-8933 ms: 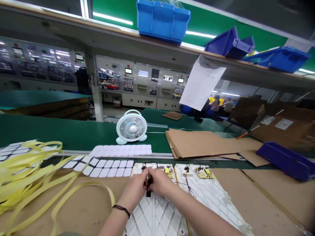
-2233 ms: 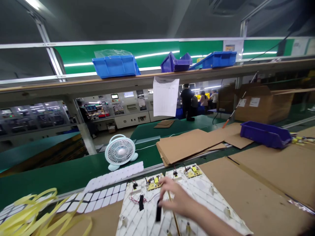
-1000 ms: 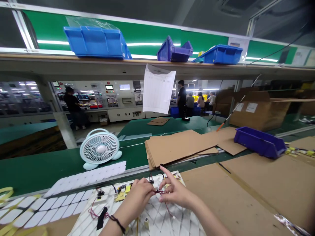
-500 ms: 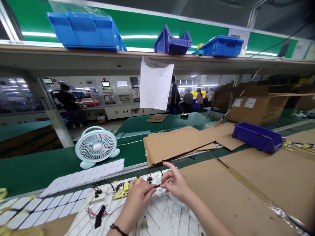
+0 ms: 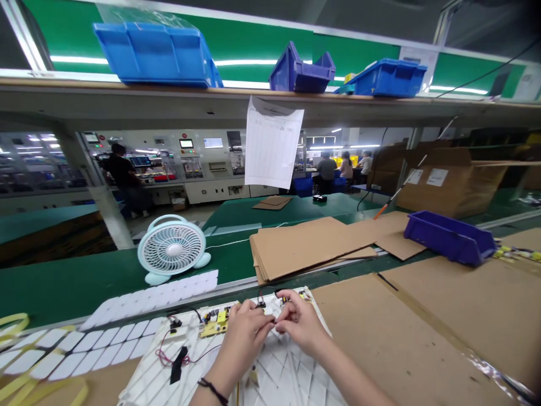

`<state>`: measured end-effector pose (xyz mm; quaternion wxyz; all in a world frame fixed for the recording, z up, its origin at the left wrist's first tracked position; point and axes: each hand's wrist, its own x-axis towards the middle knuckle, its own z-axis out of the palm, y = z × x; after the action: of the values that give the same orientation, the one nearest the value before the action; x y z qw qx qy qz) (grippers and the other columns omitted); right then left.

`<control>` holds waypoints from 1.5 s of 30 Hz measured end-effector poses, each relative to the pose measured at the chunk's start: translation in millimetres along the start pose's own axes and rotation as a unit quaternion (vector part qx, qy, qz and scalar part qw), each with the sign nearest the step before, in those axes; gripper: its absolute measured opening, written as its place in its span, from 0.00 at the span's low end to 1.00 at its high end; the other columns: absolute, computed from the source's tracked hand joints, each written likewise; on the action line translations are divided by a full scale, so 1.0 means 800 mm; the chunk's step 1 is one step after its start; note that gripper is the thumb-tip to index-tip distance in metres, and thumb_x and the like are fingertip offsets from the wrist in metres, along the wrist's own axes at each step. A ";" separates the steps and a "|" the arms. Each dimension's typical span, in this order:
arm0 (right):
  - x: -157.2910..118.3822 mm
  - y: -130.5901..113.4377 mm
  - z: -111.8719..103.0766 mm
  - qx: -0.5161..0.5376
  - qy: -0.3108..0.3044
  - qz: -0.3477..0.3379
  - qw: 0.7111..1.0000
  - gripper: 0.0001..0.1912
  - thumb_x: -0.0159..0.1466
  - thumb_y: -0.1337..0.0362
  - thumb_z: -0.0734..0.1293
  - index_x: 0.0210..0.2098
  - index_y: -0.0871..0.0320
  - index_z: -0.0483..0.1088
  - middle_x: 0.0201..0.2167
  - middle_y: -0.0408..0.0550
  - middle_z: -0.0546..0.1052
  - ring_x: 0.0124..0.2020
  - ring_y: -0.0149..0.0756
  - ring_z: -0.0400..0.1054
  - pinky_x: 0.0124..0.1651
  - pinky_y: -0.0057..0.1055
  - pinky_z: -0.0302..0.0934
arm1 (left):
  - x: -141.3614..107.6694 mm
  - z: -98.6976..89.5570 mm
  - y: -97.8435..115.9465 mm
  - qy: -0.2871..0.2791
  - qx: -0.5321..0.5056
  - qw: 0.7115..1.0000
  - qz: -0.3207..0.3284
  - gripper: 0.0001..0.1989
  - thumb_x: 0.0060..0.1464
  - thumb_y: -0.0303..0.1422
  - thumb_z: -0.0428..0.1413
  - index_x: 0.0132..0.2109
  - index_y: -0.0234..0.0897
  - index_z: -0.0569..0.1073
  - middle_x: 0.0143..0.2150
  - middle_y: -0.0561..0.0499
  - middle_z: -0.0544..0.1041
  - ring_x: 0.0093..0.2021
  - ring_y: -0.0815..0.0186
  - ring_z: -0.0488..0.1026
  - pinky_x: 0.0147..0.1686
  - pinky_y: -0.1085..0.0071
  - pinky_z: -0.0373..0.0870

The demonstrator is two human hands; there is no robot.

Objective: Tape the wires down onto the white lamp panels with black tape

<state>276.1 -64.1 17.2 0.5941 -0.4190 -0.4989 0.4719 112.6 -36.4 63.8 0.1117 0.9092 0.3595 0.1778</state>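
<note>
My left hand [image 5: 247,341] and my right hand [image 5: 302,324] meet above a white lattice plastic tray [image 5: 270,378], their fingertips pinched together around what seems to be a thin wire, mostly hidden by the fingers. A circuit board with yellow components [image 5: 215,321] lies just left of my left hand. Beyond my fingers, a small black connector [image 5: 262,303] sits on the tray. Farther left, a loop of red and black wire [image 5: 169,355] trails across the tray beside a black tape strip [image 5: 179,365].
White adhesive pads [image 5: 110,344] lie left of the tray, with yellow strips [image 5: 12,327] at the far left. Behind them are a white desk fan [image 5: 171,247] and stacked cardboard sheets [image 5: 304,248]. A purple bin [image 5: 450,238] sits right, below a shelf holding blue bins [image 5: 156,56].
My hands have closed toward each other, and the right index finger, raised before, now curls in. The wire held between them has gone out of sight within my fingers. The view has shifted slightly.
</note>
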 end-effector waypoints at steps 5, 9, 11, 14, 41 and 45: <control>-0.004 0.008 -0.007 -0.025 -0.013 -0.033 0.999 0.29 0.48 0.72 0.68 0.49 0.55 0.59 0.22 0.37 0.73 0.26 0.32 0.68 0.33 0.29 0.62 | -0.007 0.006 0.003 0.014 -0.030 0.999 -0.043 0.10 0.58 0.41 0.51 0.42 0.54 0.77 0.33 0.51 0.71 0.38 0.62 0.62 0.43 0.61 0.53; -0.011 0.014 -0.011 -0.052 0.000 -0.039 0.998 0.30 0.52 0.65 0.70 0.51 0.55 0.57 0.23 0.40 0.74 0.26 0.35 0.68 0.34 0.32 0.63 | -0.015 0.012 0.004 0.038 -0.025 0.997 -0.063 0.08 0.52 0.42 0.58 0.41 0.56 0.77 0.34 0.50 0.71 0.40 0.62 0.64 0.46 0.59 0.52; -0.014 0.016 -0.015 -0.071 -0.005 -0.028 0.997 0.31 0.53 0.61 0.71 0.53 0.55 0.55 0.25 0.42 0.75 0.28 0.36 0.70 0.36 0.34 0.65 | -0.017 0.015 0.002 0.052 -0.008 0.997 -0.060 0.09 0.51 0.42 0.59 0.40 0.53 0.78 0.33 0.50 0.73 0.39 0.62 0.64 0.46 0.59 0.52; -0.016 0.015 -0.022 -0.105 -0.013 -0.003 0.994 0.34 0.54 0.57 0.71 0.55 0.55 0.54 0.28 0.45 0.76 0.34 0.39 0.71 0.42 0.36 0.66 | -0.019 0.023 -0.002 0.060 0.024 0.997 -0.035 0.10 0.52 0.42 0.57 0.38 0.45 0.78 0.27 0.51 0.74 0.38 0.62 0.64 0.45 0.58 0.51; -0.018 0.020 -0.013 -0.114 -0.009 0.035 0.993 0.32 0.50 0.53 0.73 0.49 0.55 0.59 0.23 0.43 0.75 0.26 0.37 0.71 0.33 0.34 0.67 | -0.015 0.043 -0.003 0.003 0.068 0.998 0.017 0.12 0.55 0.37 0.54 0.28 0.37 0.75 0.28 0.52 0.79 0.27 0.67 0.69 0.40 0.62 0.54; -0.011 -0.004 -0.023 -0.095 0.040 0.041 0.994 0.37 0.45 0.53 0.75 0.50 0.55 0.57 0.21 0.41 0.75 0.23 0.37 0.69 0.30 0.33 0.66 | -0.017 0.040 -0.012 0.020 -0.020 1.000 0.001 0.11 0.54 0.38 0.55 0.28 0.38 0.75 0.27 0.55 0.78 0.29 0.69 0.70 0.41 0.66 0.56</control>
<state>294.3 -73.5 15.8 0.5513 -0.5119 -0.4998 0.4292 110.6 -41.1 28.4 0.1223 0.9034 0.3574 0.2030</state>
